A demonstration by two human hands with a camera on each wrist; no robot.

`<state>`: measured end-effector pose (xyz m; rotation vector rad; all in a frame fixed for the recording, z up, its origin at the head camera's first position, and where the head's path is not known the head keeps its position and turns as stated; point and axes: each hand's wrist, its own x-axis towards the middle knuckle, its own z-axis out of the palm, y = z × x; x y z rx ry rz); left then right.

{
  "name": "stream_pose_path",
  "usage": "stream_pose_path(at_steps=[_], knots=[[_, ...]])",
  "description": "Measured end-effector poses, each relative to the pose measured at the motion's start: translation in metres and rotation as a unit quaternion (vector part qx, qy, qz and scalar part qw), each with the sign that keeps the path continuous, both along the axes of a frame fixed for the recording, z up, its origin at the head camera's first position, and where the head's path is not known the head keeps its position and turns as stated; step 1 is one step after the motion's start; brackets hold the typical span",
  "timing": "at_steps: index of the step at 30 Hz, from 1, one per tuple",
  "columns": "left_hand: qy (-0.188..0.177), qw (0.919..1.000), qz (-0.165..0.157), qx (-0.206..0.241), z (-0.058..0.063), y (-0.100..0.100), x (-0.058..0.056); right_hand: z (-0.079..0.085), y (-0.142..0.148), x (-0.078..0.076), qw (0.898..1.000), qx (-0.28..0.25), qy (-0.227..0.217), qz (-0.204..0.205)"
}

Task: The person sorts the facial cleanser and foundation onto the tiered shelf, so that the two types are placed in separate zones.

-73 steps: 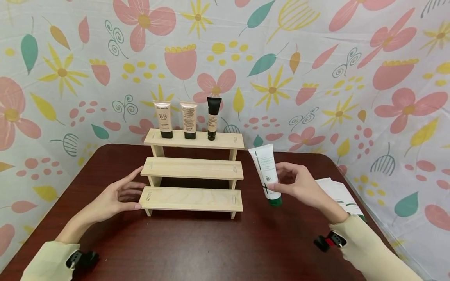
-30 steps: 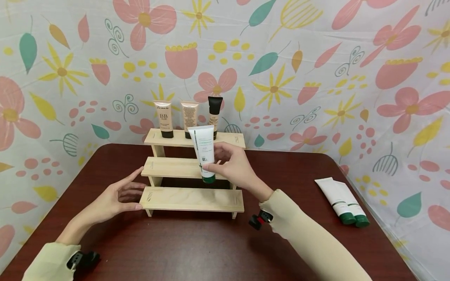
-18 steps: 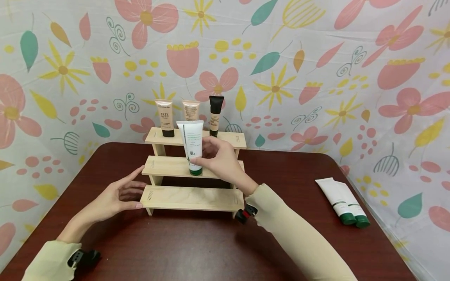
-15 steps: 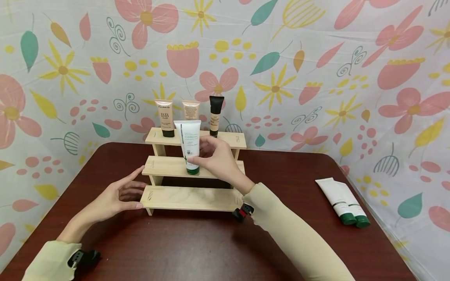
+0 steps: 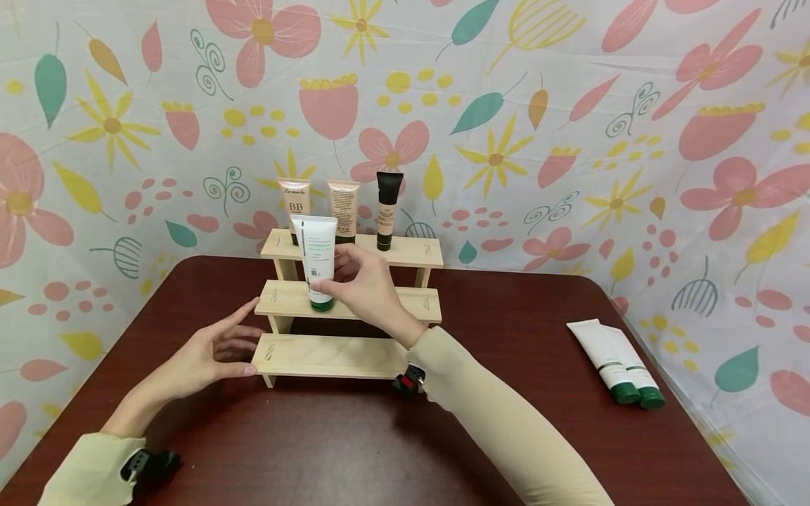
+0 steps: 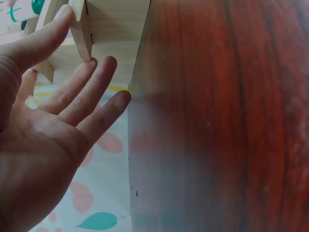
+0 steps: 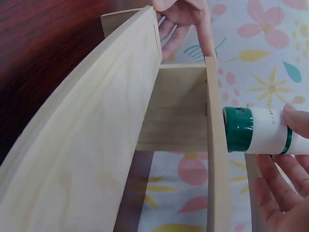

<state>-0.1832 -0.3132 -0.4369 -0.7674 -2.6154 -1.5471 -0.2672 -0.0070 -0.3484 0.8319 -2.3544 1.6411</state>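
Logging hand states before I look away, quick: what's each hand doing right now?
Left hand: open, touching the left end of the wooden stand.
Right hand: closed, holding a green-capped white tube, cap end down.

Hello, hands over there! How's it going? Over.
Left hand touching pale wooden three-tier stand. Right hand gripping white squeeze tube, green cap down at middle tier; contact unclear. No obstacle seen there.

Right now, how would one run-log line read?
left hand: touching left end of wooden rack; right hand: gripping white tube, cap down, at middle shelf; top shelf: three upright tubes; table: two white tubes lying
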Motion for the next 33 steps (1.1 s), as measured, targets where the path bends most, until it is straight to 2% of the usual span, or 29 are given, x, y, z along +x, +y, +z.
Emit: stream_pose_path(at_steps=[8,14,33], knots=[[0.001,1.0,-0.004,0.005,0.003,0.002,0.001,-0.002,-0.02,-0.004,1.0,-0.018,0.012,-0.016],[-0.004,1.0,-0.001,0.004,0.003,0.002,0.001,-0.002,-0.03,0.0,1.0,-0.017,0.011,-0.018],[-0.004,1.0,0.002,-0.004,0.003,0.001,0.002,-0.005,-0.043,0.003,1.0,-0.025,0.017,-0.002]])
